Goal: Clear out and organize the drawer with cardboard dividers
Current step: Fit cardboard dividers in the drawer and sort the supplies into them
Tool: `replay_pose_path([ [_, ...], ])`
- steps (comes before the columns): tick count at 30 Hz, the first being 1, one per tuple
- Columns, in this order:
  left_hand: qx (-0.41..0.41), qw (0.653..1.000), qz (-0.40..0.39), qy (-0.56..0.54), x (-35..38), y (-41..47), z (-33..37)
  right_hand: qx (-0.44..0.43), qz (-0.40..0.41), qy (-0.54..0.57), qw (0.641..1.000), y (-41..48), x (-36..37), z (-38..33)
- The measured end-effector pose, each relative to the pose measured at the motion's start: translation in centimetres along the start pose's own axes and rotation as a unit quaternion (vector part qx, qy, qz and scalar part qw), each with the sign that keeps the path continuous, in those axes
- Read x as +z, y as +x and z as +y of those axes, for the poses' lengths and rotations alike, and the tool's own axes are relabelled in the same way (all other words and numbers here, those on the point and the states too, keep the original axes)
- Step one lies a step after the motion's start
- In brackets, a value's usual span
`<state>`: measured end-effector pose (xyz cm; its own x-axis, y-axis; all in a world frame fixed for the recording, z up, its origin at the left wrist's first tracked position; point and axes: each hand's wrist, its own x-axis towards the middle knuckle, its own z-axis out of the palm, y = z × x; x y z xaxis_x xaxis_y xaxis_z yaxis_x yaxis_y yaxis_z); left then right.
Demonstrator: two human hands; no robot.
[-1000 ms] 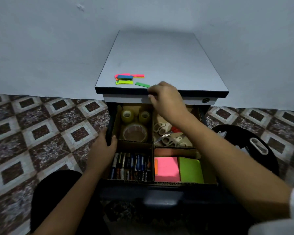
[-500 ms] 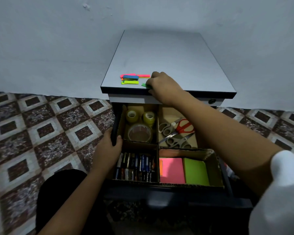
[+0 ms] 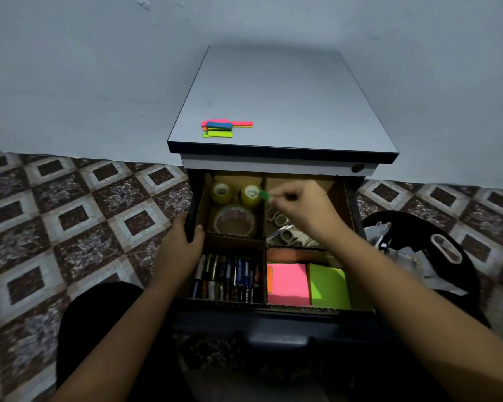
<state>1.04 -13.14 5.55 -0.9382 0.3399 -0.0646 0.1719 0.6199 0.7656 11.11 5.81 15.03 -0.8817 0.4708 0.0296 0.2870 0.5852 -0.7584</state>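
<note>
Drawer [image 3: 273, 323] is pulled open under the cabinet top [image 3: 288, 105] and split into four compartments by cardboard dividers [image 3: 233, 237]. Green sticky tab [image 3: 264, 195] is pinched between thumb and fingertips of the right hand [image 3: 305, 210], held in the air over the centre divider, at 12 o'clock of the drawer. The drawer's left wall at 9 o'clock is gripped by the left hand [image 3: 180, 248], thumb inside, fingers wrapped outside. At 10 o'clock: two small yellowish tape rolls [image 3: 222, 192] and one larger clear tape roll [image 3: 235, 221]. At 2 o'clock: scissors [image 3: 285, 232], partly hidden by the right hand; count cannot be told. At 7 o'clock: batteries [image 3: 227, 278], packed side by side. At 5 o'clock: pink sticky-note pad [image 3: 287, 284] touching a green sticky-note pad [image 3: 328, 288]. A stack of coloured tabs [image 3: 219, 129] is seen on the cabinet top, at its 8 o'clock corner. A black bag [image 3: 418, 242] lies on the tiled floor at 3 o'clock of the drawer.
</note>
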Motion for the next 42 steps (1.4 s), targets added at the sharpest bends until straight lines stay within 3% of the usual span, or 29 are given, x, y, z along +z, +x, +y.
replay_pose_path([
  [6,0.001,1.000,0.001,-0.008,0.0,-0.1,0.1,0.158,-0.074,0.052,0.983,-5.3,1.8,4.8],
  [9,0.000,1.000,0.002,-0.006,0.0,-0.2,0.3,0.196,-0.084,0.020,0.977,-6.3,3.3,6.7],
  [14,-0.005,1.000,0.003,0.003,0.0,-0.2,0.3,0.194,-0.069,-0.081,0.975,-6.4,5.2,7.6],
  [22,-0.002,1.000,0.007,0.005,0.0,-0.2,0.2,0.176,-0.043,-0.140,0.973,-6.3,6.1,7.4],
  [26,-0.004,1.000,0.012,0.005,0.0,-0.3,0.4,0.188,-0.050,-0.123,0.973,-6.1,6.0,7.3],
  [33,0.000,1.000,0.009,0.001,0.0,-0.3,0.3,0.253,-0.086,0.016,0.963,-5.9,6.0,7.5],
  [37,0.005,1.000,0.009,-0.002,0.0,-0.2,0.2,0.218,-0.053,-0.049,0.973,-6.1,5.4,6.5],
  [42,0.004,1.000,0.009,0.010,0.0,-0.1,0.2,0.132,-0.019,-0.031,0.991,-4.6,2.2,2.5],
])
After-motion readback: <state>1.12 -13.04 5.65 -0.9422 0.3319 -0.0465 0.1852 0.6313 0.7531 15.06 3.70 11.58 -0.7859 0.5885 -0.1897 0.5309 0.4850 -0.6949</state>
